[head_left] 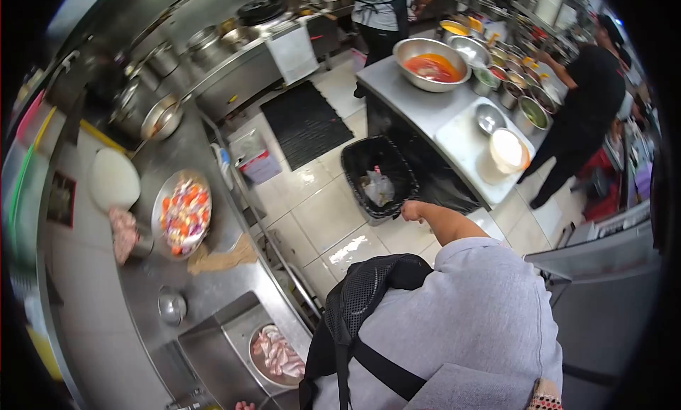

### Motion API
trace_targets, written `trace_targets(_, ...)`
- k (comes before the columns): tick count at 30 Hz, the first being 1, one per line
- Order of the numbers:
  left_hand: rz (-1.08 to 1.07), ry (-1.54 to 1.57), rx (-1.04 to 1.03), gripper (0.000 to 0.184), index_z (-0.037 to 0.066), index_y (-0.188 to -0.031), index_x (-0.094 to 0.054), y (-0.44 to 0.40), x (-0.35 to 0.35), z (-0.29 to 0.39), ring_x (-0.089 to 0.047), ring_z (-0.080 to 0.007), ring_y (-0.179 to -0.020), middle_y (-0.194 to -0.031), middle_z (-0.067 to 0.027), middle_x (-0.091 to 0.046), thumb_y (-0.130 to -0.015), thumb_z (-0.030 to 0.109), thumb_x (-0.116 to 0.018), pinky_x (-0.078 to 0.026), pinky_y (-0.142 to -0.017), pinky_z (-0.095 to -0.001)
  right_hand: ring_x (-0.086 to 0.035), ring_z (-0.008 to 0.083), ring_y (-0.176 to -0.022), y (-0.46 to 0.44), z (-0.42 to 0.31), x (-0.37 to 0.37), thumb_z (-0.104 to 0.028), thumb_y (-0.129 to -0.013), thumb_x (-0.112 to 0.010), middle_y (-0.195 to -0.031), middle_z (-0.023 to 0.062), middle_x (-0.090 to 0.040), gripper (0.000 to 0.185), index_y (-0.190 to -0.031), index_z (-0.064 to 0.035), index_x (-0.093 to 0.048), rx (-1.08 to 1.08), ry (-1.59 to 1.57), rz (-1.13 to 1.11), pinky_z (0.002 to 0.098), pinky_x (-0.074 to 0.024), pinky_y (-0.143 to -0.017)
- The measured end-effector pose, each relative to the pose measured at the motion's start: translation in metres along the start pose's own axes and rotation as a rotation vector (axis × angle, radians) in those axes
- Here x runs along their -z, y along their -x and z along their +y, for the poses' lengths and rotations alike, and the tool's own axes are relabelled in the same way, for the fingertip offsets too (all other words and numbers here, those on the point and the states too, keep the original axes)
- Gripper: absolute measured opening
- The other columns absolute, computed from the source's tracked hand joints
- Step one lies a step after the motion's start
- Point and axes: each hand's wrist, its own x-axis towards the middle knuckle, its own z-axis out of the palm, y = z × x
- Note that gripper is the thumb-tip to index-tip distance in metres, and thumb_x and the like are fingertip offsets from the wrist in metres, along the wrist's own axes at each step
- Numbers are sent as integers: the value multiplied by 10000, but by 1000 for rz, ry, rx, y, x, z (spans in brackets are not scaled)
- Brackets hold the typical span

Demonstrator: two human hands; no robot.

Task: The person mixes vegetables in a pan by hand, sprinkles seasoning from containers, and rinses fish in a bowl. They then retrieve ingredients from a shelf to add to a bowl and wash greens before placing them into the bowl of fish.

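Observation:
My right hand [412, 210] reaches out at the right rim of a bin [355, 165] lined with a black bag. Its fingers look curled and closed; whatever they hold is too small to make out. Crumpled clear plastic [379, 188] lies inside the bin. Pinkish rounded tips, seemingly fingers of my left hand [245, 406], show at the bottom edge by the sink [206, 339]; the rest of that hand is cut off. A bowl of raw pale meat [277, 353] stands in the sink.
A platter of chopped vegetables [186, 215], raw meat [124, 234] and a small metal bowl [172, 306] are on the left counter. At the right, a worktop [415, 108] bears a large bowl of red liquid [431, 66]. Two people [585, 105] [379, 20] stand near it.

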Motion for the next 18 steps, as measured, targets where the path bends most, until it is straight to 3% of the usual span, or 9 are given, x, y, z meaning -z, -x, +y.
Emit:
trace_targets(6, -244, -60, -164, 367, 40, -1297, -540, -93, -105, 58, -608, -242, -1023, -1181, -118, -630, -974, 202, -604, -500, -792, -357, -682, 304, -710, 69, 62, 11, -42, -745, -450, -909, 146, -671, 253, -846, -51, -681, -281, -381, 122, 404, -592, -530)
trace_targets(8, -459, -213, -297, 381, 35, -1295, -541, -130, -139, 53, -600, -234, -1024, -1171, -121, -624, -969, 215, -621, -521, -760, -351, -666, 283, -725, 60, 96, 0, -77, -803, -468, -900, 141, -668, 236, -921, -50, -670, -54, -213, 249, 395, -574, -532)
trace_targets(9, -503, -151, -315, 380, 30, -1284, -547, -131, -164, 59, -601, -221, -1000, -1152, -121, -627, -967, 224, -628, -541, -735, -339, -659, 273, -714, 73, 91, 2, -128, -841, -503, -860, 132, -669, 214, -968, -54, -659, -170, -384, 305, 387, -556, -526)
trace_targets(10, -537, -167, -318, 380, 30, -1284, -547, -126, -186, 73, -601, -221, -1000, -1152, -121, -627, -967, 224, -628, -541, -735, -339, -651, 263, -702, 89, 76, 10, -178, -879, -537, -819, 123, -669, 212, -1014, -57, -647, -281, -549, 358, 378, -538, -521)
trace_targets(13, -642, -249, -222, 375, 15, -1277, -557, -127, -230, 83, -622, -206, -915, -1100, -120, -649, -967, 214, -630, -543, -744, -320, -648, 246, -705, 98, 83, 12, -282, -906, -602, -789, 110, -662, 278, -1080, -66, -622, -289, -598, 349, 374, -524, -524)
trace_targets(16, -694, -223, -251, 368, 1, -1262, -564, -135, -255, 82, -625, -194, -902, -1081, -110, -655, -970, 216, -626, -524, -733, -294, -638, 229, -652, 91, 116, -5, -297, -904, -625, -768, 106, -658, 288, -1069, -61, -627, -223, -542, 384, 367, -519, -517)
trace_targets(18, -727, -205, -262, 354, 0, -1243, -574, -141, -266, 88, -612, -173, -866, -1045, -97, -655, -972, 222, -623, -506, -709, -276, -618, 216, -581, 103, 117, -1, -227, -882, -621, -744, 117, -656, 233, -1050, -67, -641, -274, -610, 363, 363, -512, -502)
